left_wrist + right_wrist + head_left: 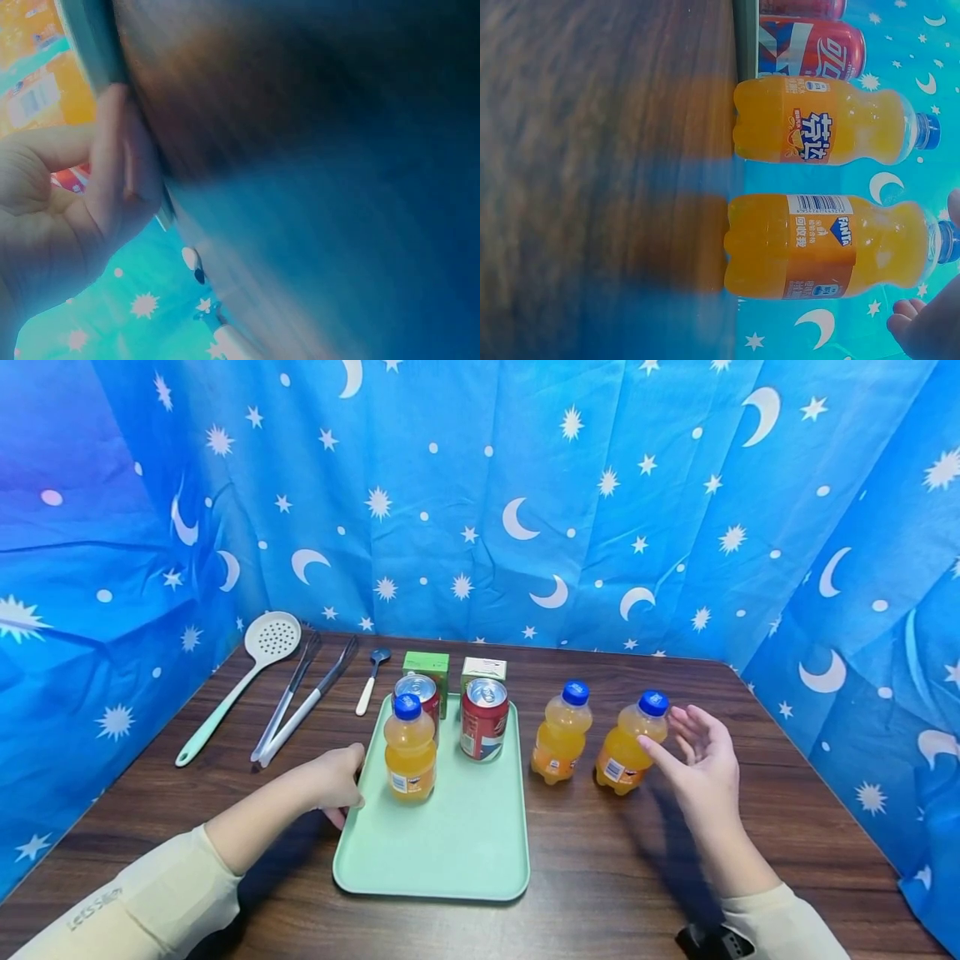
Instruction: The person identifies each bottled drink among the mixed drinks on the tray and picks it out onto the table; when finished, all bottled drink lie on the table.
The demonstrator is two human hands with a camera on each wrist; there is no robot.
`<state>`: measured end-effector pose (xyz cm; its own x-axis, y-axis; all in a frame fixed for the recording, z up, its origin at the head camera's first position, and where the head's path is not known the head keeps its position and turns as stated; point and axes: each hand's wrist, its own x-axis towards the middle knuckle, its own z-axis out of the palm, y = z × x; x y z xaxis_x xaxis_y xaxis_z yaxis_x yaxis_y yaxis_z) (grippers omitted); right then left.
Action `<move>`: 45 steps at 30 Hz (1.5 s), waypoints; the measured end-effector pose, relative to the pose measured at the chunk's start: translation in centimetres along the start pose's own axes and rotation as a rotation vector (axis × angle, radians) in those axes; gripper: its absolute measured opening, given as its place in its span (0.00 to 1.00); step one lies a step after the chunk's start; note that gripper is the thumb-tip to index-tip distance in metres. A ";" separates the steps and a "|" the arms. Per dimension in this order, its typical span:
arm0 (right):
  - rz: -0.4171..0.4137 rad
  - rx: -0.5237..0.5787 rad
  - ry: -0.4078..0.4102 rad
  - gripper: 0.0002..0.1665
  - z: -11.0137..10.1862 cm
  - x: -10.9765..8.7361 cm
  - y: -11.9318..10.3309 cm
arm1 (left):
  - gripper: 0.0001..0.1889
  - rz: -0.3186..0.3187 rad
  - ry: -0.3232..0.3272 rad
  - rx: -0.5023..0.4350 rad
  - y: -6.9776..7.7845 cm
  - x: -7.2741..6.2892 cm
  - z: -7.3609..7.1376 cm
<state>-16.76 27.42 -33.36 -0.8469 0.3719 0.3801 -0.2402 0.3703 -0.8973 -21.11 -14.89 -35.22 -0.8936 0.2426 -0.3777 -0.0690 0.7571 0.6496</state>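
Fingers of the left hand (339,779) grip the left edge of the tray (431,864), which lies on the counter (600,877) carrying two cans (484,722) and the front bottle (410,758). I log the right hand (703,768) as released, thumb and fingers parted about the upper part of the right bottle (621,758), contact not determinable from my feed. That bottle stands upright on the counter, right of the tray and just beside the middle bottle (560,739); two boxes (426,662) stand behind the cans.
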 end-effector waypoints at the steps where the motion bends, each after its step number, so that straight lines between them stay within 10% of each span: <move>1: -0.011 0.003 0.009 0.43 0.0 0.0 0.0 | 0.19 0.001 0.001 0.000 0.0 0.0 0.0; 14: -0.302 0.128 0.049 0.45 0.1 -0.1 -0.1 | 0.19 0.000 0.001 0.005 0.2 -0.1 -0.1; 26: -0.556 0.342 -0.086 0.44 0.2 -1.1 -1.2 | 0.19 -0.012 -0.005 0.007 0.2 -0.1 0.0; 45: -0.652 0.393 -0.219 0.41 0.6 -2.3 -3.2 | 0.20 -0.017 -0.005 0.012 0.1 0.0 0.0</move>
<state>-14.31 24.88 -31.49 -0.5424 -0.0080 0.8401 -0.8352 0.1129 -0.5382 -21.14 -14.81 -35.12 -0.8903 0.2327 -0.3914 -0.0785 0.7682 0.6353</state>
